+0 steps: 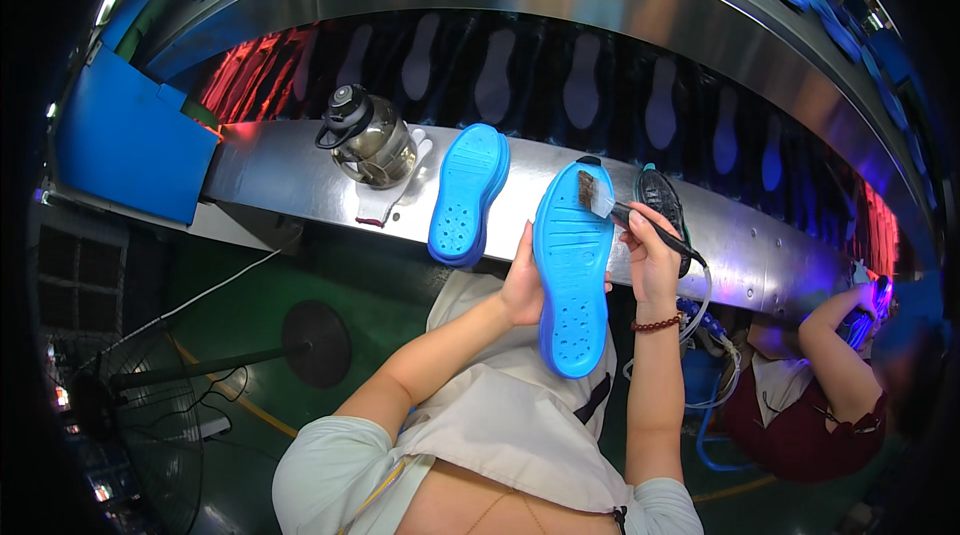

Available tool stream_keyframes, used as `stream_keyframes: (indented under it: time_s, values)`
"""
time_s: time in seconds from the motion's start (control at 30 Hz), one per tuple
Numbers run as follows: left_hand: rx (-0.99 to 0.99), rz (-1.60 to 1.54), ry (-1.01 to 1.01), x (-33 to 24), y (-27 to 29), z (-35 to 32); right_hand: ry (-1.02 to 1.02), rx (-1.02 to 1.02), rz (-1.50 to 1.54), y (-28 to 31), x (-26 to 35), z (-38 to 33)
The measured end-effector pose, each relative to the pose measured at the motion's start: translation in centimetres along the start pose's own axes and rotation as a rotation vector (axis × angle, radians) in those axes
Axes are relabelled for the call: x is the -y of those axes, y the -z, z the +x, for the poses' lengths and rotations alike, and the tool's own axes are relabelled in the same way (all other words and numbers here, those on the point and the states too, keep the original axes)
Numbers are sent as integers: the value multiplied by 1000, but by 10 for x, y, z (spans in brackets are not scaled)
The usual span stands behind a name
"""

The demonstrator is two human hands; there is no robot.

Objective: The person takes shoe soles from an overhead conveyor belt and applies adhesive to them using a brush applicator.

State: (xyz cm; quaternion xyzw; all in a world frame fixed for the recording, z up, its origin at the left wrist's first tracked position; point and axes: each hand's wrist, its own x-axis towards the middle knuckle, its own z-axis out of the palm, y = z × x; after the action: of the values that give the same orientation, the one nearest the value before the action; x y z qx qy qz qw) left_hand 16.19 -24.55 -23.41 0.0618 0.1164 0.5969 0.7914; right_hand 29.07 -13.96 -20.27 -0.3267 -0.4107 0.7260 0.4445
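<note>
Holding: left hand gripped the blue sole.
Brushing: right hand clamped the brush at its far end.

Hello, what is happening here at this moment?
A person holds a blue shoe sole upright in the left hand. The right hand holds a brush with its bristles on the top end of the sole. More blue soles and a water bottle lie on the metal ledge.
</note>
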Motion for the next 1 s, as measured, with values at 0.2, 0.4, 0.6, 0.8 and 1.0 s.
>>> stream_keyframes:
  time_s: [0.2,0.4,0.6,0.8,1.0]
  values:
    - [-168,122,-147,13,9,13,179,-39,-493,-35,5,-8]
    - [-356,220,-350,1,11,17,366,103,-717,-53,-4,-36]
    - [-292,296,-276,-44,2,3,184,513,-870,-20,22,-65]
    - [-112,155,-129,-26,-24,3,300,252,-482,-33,61,-35]
    - [-186,235,-186,-27,-45,6,301,643,-547,-39,61,-38]
